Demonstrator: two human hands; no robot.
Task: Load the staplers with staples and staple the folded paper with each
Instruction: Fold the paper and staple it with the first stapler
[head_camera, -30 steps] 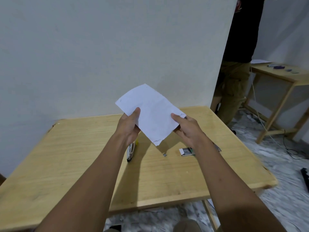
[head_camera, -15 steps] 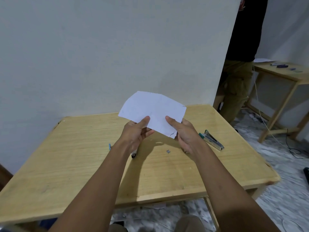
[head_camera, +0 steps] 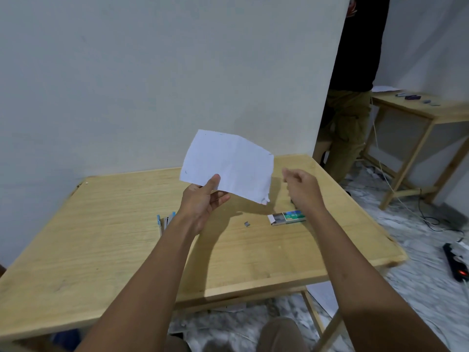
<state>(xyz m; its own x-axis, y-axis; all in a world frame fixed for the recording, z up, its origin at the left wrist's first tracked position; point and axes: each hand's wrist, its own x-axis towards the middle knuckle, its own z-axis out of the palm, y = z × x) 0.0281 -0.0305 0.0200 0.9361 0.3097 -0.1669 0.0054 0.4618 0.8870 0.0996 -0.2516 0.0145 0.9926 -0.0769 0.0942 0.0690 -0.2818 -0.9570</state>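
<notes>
— So, where do we have the folded paper (head_camera: 228, 166)?
— We hold it up in the air above the desk (head_camera: 101, 237), against the pale wall. Our left hand (head_camera: 203, 203) grips it at its lower edge, with the thumb on the near face and the fingers curled behind.
— And our right hand (head_camera: 302, 189)?
— It hangs just to the right of the sheet, apart from it. Its fingers are loosely curled and hold nothing.
— What do we see of the sheet itself?
— A crease runs down its middle, and its lower right corner is ragged.
— Where are the staples?
— A box of staples (head_camera: 286, 217) lies on the desk below our right wrist, its tray slid partly out to the left. A small strip of staples (head_camera: 247, 224) lies loose just left of the box.
— And a stapler?
— We see one stapler (head_camera: 160, 222) with light-blue parts on the desk, just left of our left forearm, which hides most of it.
— Anything beyond the desk?
— A person (head_camera: 352, 97) in a black top and olive trousers stands at the far right beside another wooden table (head_camera: 436, 115) that carries small things. A power strip (head_camera: 455, 262) with a red light lies on the floor.
</notes>
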